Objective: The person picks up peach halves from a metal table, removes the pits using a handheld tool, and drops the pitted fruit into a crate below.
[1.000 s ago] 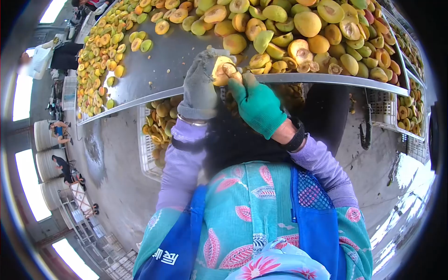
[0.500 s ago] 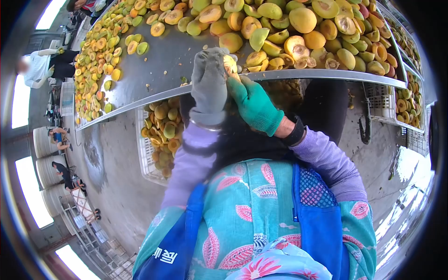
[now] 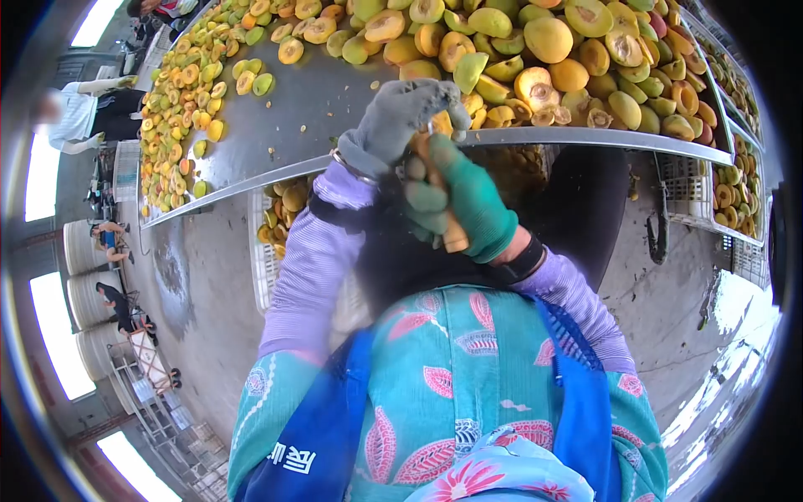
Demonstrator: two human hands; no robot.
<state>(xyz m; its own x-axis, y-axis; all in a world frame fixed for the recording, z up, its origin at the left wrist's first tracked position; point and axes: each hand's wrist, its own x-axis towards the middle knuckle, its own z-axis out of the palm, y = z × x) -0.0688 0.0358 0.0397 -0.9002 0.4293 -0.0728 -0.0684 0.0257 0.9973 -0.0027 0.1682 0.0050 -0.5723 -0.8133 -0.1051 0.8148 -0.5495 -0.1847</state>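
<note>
My left hand (image 3: 401,121), in a grey glove, curls its fingers around a yellow-orange peach piece (image 3: 442,125) just above the table's metal edge. In a green glove, my right hand (image 3: 477,205) grips a wooden-handled tool (image 3: 454,234). The tool's narrow metal tip meets the peach piece, and its exact shape is partly hidden by the fingers. Beyond both hands, a heap of peaches (image 3: 548,39), many halved and some with pits showing, lies on the metal table (image 3: 309,100).
More peach halves (image 3: 180,88) spread over the table's left side. Below the edge stands a white crate of peaches (image 3: 261,251); other crates (image 3: 686,180) stand at the right. A person in a white top (image 3: 75,117) is at the far left, with others farther off.
My left hand has turned and shifted slightly right, its fingers now over the peach piece. My right hand has moved right and rotated, bringing the wooden handle into view.
</note>
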